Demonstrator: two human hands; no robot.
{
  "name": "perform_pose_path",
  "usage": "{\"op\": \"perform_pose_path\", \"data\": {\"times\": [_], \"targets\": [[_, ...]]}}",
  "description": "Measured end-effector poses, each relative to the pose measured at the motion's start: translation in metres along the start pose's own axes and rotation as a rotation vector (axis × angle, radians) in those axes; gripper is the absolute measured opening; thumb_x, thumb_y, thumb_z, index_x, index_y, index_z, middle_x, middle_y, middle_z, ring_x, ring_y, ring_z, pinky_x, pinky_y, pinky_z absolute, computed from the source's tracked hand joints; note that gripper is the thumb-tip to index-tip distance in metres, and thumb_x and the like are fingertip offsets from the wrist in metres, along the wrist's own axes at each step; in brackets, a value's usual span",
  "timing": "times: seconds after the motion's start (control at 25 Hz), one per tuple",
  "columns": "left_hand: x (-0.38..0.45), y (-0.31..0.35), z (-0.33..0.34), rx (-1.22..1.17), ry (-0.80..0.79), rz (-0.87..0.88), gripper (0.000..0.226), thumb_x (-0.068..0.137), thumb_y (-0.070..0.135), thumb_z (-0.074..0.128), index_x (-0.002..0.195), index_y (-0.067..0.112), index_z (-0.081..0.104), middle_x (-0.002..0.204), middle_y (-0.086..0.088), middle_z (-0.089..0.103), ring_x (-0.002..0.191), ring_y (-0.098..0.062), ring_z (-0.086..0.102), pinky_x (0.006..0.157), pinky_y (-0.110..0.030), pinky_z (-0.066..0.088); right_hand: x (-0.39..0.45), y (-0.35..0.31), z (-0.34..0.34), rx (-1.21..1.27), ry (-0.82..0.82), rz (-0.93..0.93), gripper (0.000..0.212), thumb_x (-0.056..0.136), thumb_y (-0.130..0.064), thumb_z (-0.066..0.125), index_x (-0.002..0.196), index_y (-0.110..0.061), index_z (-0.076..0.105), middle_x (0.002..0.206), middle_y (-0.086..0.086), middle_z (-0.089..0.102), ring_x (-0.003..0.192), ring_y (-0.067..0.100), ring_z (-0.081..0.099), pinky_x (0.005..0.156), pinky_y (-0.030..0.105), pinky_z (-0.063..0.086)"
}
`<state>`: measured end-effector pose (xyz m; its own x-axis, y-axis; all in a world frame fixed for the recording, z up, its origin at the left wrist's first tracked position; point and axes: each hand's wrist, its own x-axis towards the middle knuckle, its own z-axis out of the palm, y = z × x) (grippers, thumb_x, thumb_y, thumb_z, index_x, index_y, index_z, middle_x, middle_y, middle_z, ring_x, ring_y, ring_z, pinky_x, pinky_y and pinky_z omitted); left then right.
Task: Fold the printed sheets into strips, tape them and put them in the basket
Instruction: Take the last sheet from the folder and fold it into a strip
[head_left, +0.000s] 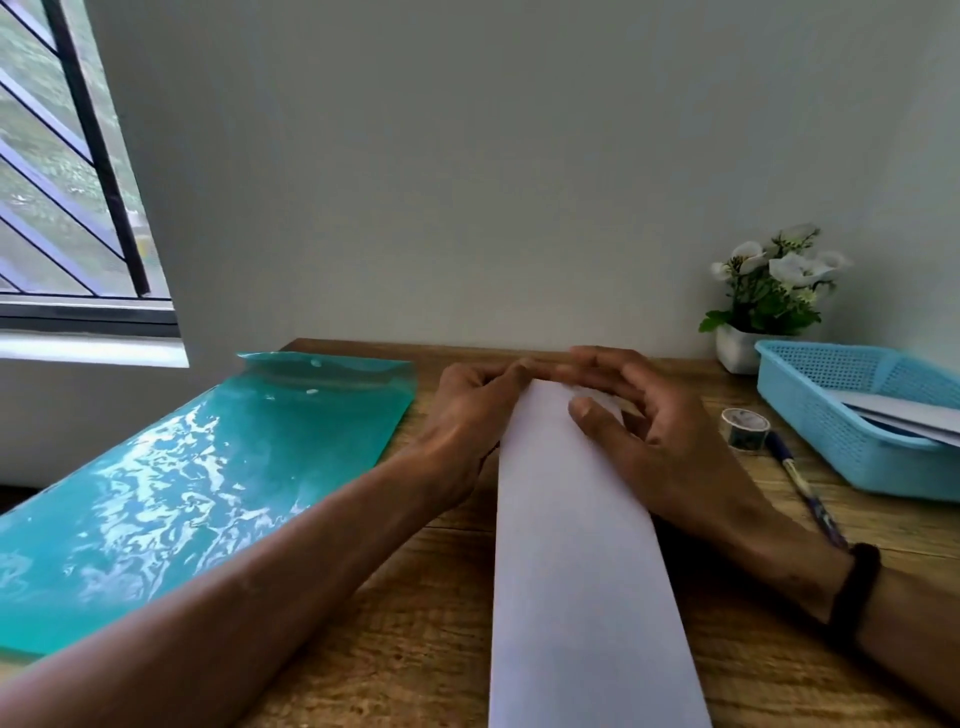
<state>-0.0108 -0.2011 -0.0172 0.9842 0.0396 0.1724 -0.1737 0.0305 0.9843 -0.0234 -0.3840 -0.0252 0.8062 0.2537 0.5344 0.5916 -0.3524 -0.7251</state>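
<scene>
A white sheet (576, 545), folded into a long strip, lies lengthwise on the wooden table (426, 623). My left hand (467, 415) sits at the strip's far left corner, its curled fingertips on the far edge. My right hand (639, 421) lies over the far right part, thumb pressing down on the paper and fingers curled over the far end. A roll of clear tape (745, 428) stands to the right of my right hand. The blue mesh basket (841, 415) at the right holds folded white paper (904, 410).
A glossy teal plastic folder (197, 483) covers the table's left side, overhanging its edge. A blue pen (802, 486) lies between the tape and the basket. White flowers in a small white pot (740, 345) stand against the wall behind the basket. A barred window (62, 171) is at upper left.
</scene>
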Motion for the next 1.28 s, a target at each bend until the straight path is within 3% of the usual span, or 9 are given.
{"op": "perform_pose_path", "data": {"times": [0.2, 0.32, 0.4, 0.52, 0.76, 0.88, 1.0, 1.16, 1.28], "targets": [[0.002, -0.002, 0.004, 0.149, 0.058, 0.023, 0.017, 0.097, 0.025, 0.072, 0.108, 0.016, 0.08, 0.101, 0.001, 0.08, 0.093, -0.013, 0.076, 0.076, -0.024, 0.064, 0.006, 0.02, -0.009, 0.276, 0.208, 0.346, 0.022, 0.086, -0.018, 0.081, 0.107, -0.024, 0.077, 0.104, -0.005, 0.079, 0.099, 0.013, 0.074, 0.089, 0.041, 0.063], [0.005, -0.008, -0.006, 0.683, 0.116, 0.316, 0.032, 0.096, 0.033, 0.072, 0.126, 0.021, 0.072, 0.125, 0.005, 0.074, 0.112, -0.01, 0.068, 0.093, -0.027, 0.058, 0.026, 0.035, -0.012, 0.076, 0.222, 0.386, 0.013, 0.085, -0.017, 0.082, 0.096, -0.022, 0.078, 0.097, -0.002, 0.078, 0.094, 0.016, 0.073, 0.09, 0.04, 0.06], [0.002, -0.005, -0.01, 0.94, 0.009, 0.498, 0.036, 0.099, 0.039, 0.067, 0.133, 0.026, 0.067, 0.137, 0.005, 0.067, 0.12, -0.011, 0.061, 0.104, -0.025, 0.049, 0.045, 0.043, -0.009, -0.148, 0.187, 0.31, 0.008, 0.088, -0.017, 0.078, 0.095, -0.021, 0.078, 0.097, -0.005, 0.076, 0.09, 0.009, 0.07, 0.085, 0.032, 0.059], [-0.013, 0.005, -0.005, 1.053, -0.273, 0.408, 0.041, 0.104, 0.053, 0.051, 0.137, 0.033, 0.064, 0.144, 0.004, 0.062, 0.111, -0.011, 0.058, 0.089, -0.01, 0.039, 0.075, 0.059, 0.001, -0.311, 0.196, 0.218, 0.007, 0.087, -0.012, 0.075, 0.09, -0.017, 0.078, 0.092, -0.003, 0.076, 0.085, 0.012, 0.07, 0.084, 0.032, 0.059], [-0.016, 0.005, -0.001, 1.262, -0.481, 0.213, 0.068, 0.099, 0.074, 0.034, 0.158, 0.042, 0.035, 0.17, 0.009, 0.027, 0.155, -0.016, 0.026, 0.127, -0.048, 0.016, 0.103, 0.074, 0.023, -0.679, 0.106, 0.167, 0.018, 0.084, -0.013, 0.061, 0.094, -0.016, 0.075, 0.103, 0.007, 0.075, 0.099, 0.027, 0.068, 0.086, 0.039, 0.058], [-0.009, -0.003, -0.003, 1.292, -0.486, 0.156, 0.073, 0.098, 0.076, 0.03, 0.162, 0.043, 0.025, 0.173, 0.007, 0.018, 0.159, -0.018, 0.016, 0.129, -0.057, 0.008, 0.101, 0.062, 0.026, -0.751, 0.011, 0.05, 0.026, 0.097, -0.02, 0.05, 0.101, -0.01, 0.074, 0.106, 0.01, 0.073, 0.099, 0.026, 0.066, 0.087, 0.044, 0.056], [-0.002, -0.007, -0.003, 1.294, -0.459, 0.178, 0.07, 0.102, 0.071, 0.026, 0.163, 0.038, 0.022, 0.172, 0.005, 0.019, 0.159, -0.019, 0.017, 0.128, -0.059, 0.008, 0.088, 0.046, 0.026, -0.713, -0.292, 0.141, 0.042, 0.108, -0.037, 0.034, 0.109, -0.014, 0.069, 0.112, 0.007, 0.072, 0.099, 0.024, 0.064, 0.087, 0.041, 0.05], [0.002, -0.015, -0.002, 1.349, -0.396, 0.13, 0.078, 0.1, 0.074, 0.022, 0.166, 0.031, 0.015, 0.174, 0.0, 0.015, 0.16, -0.022, 0.013, 0.127, -0.061, 0.003, 0.085, 0.042, 0.027, -0.71, -0.413, 0.176, 0.052, 0.11, -0.049, 0.021, 0.145, -0.027, 0.053, 0.154, 0.0, 0.051, 0.139, 0.023, 0.047, 0.112, 0.042, 0.035], [0.001, -0.017, 0.0, 1.382, -0.354, 0.074, 0.094, 0.094, 0.082, 0.019, 0.167, 0.022, 0.01, 0.174, -0.005, 0.012, 0.161, -0.024, 0.01, 0.127, -0.063, 0.005, 0.091, 0.037, 0.033, -0.777, -0.45, 0.218, 0.056, 0.109, -0.052, 0.018, 0.154, -0.028, 0.041, 0.165, -0.004, 0.035, 0.151, 0.023, 0.033, 0.121, 0.048, 0.025]]}}
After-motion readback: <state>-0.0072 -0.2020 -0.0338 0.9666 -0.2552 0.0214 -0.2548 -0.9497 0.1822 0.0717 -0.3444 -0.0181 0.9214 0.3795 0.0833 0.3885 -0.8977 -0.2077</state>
